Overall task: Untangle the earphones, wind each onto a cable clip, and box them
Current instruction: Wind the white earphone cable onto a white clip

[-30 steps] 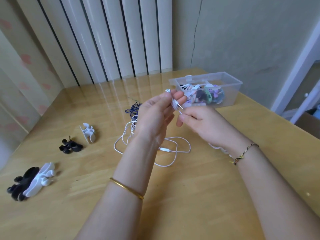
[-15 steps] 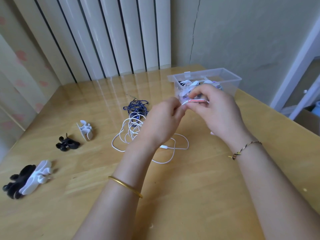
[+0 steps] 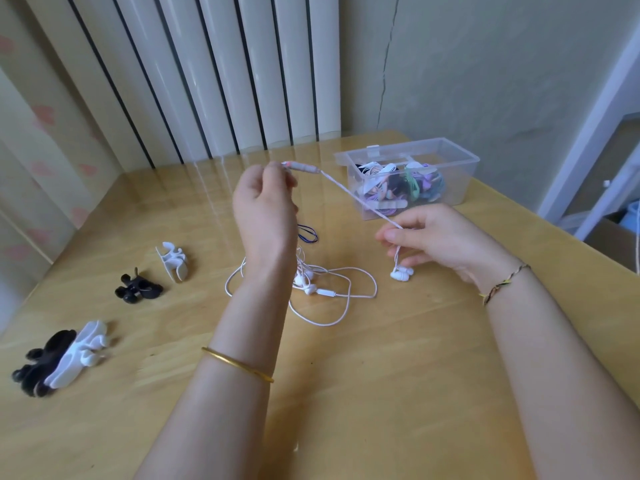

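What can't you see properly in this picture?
Blue earphones: head view, mostly behind the left hand.
Clear box: head view, jumbled contents too small to count.
Black and white clips, far left: head view, blurred, number unclear.

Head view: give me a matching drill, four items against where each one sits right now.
Items
1. pink-and-white braided earphone cable
2. loose white earphone cable
3. clear plastic box
4. single white plastic cable clip

Places
A. on the left of the wooden table, beside a black clip
B. stretched between the left hand and the right hand
C. at the table's far right, holding wound earphones
D. lying in loops on the table, near the left wrist

Pairs: 1-B, 2-D, 3-C, 4-A
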A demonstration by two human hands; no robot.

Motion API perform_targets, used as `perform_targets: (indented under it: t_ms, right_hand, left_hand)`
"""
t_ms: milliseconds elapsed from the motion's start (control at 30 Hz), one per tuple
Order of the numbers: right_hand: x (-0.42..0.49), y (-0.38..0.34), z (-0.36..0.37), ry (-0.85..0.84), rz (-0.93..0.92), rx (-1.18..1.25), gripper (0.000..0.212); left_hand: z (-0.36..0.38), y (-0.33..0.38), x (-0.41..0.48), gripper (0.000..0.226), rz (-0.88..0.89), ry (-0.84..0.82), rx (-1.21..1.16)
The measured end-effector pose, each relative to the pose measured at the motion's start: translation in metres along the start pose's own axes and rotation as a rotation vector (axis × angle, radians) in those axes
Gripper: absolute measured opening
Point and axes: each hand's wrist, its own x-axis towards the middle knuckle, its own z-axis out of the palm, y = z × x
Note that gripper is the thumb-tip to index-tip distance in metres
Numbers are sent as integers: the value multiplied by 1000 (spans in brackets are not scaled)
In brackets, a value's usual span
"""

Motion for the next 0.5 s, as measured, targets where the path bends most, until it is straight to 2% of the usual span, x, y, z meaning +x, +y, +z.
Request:
perform_targets:
  t_ms: [100, 233, 333, 433, 500]
  right_hand:
    - [0, 6, -6, -96, 103, 97, 13]
    - [6, 14, -11, 60, 187, 59, 20]
    - [9, 20, -13, 141, 193, -64, 21]
    - [10, 25, -17, 192, 150, -223, 11]
    - [7, 24, -20, 163, 156, -290, 9]
  left_hand:
    - [-4, 2, 3, 32, -17, 84, -77]
    - [-5, 5, 5, 32, -29, 128, -122]
    - [-2, 4, 2, 32, -29, 105, -109]
    - [-3, 5, 2, 33, -30, 126, -121]
    - [-5, 5, 4, 32, -23, 144, -109]
